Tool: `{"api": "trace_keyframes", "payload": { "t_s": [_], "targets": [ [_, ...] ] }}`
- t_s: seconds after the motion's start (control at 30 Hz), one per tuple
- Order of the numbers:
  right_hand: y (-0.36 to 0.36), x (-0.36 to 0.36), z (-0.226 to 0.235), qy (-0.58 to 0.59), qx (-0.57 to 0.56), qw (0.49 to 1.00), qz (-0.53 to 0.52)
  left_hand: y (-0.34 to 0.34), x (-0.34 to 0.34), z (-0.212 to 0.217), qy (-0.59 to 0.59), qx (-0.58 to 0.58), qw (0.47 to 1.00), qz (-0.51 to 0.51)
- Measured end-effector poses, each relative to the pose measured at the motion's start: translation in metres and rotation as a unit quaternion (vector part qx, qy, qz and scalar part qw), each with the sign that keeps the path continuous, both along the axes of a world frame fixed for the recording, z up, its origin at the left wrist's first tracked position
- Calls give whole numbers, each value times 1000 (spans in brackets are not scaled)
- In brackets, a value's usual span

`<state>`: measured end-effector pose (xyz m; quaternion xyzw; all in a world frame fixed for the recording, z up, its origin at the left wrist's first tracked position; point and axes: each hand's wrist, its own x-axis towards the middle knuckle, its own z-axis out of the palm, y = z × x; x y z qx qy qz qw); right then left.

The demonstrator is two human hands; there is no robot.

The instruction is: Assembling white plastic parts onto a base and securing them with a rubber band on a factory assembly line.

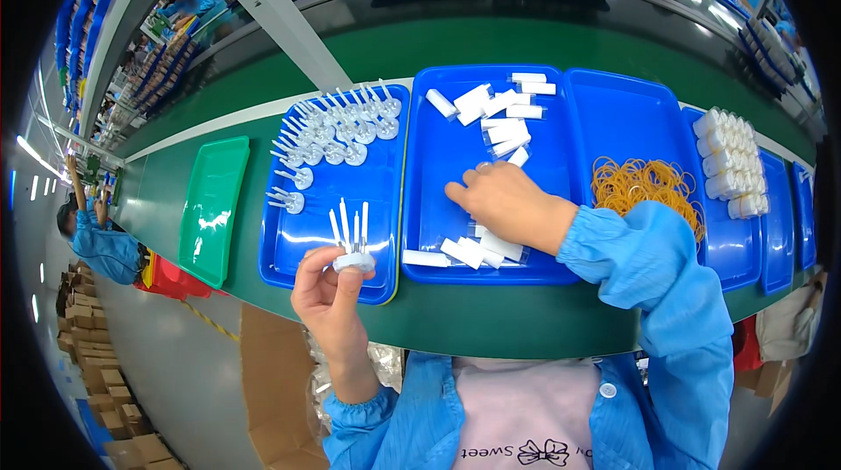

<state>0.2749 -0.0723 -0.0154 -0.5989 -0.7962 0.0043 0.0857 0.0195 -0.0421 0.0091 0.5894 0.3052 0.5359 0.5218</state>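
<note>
My left hand (331,299) pinches a round whitish base (354,261) with several thin white prongs standing up from it, over the near edge of the left blue tray (289,270). More such pronged pieces (337,130) stand in rows in that tray's far part. Over the middle blue tray (435,198), my right hand (508,198) is closed with its fingers curled; what they hold, if anything, is hidden. White cylinders, some with clear film around them, lie about it: a far group (504,130) and a near group (473,251).
Tan rubber bands (644,185) are heaped in the blue tray (609,106) right of my right hand. Beyond it stand stacked bundles of white cylinders (730,159). A green tray (213,207) lies at the left; a slanting metal post (272,14) rises behind. One person (105,247) works far left.
</note>
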Motion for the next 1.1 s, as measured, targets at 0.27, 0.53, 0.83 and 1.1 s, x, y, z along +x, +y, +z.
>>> {"api": "trace_keyframes", "payload": {
  "t_s": [0.27, 0.53, 0.83, 1.1],
  "targets": [
    [0, 11, 20, 241, 29, 969, -36, -5, -7, -11, 18, -17, 999, -44],
    [-33, 24, 61, 804, -148, 553, -159, -30, 26, -4, -29, -118, 976, -180],
    [-39, 15, 61, 821, -151, 525, -164, -33, 37, -5, -26, -127, 966, -222],
    [-40, 15, 56, 780, -145, 590, -146, -30, 34, -3, -1, -79, 968, -240]
  ]
}}
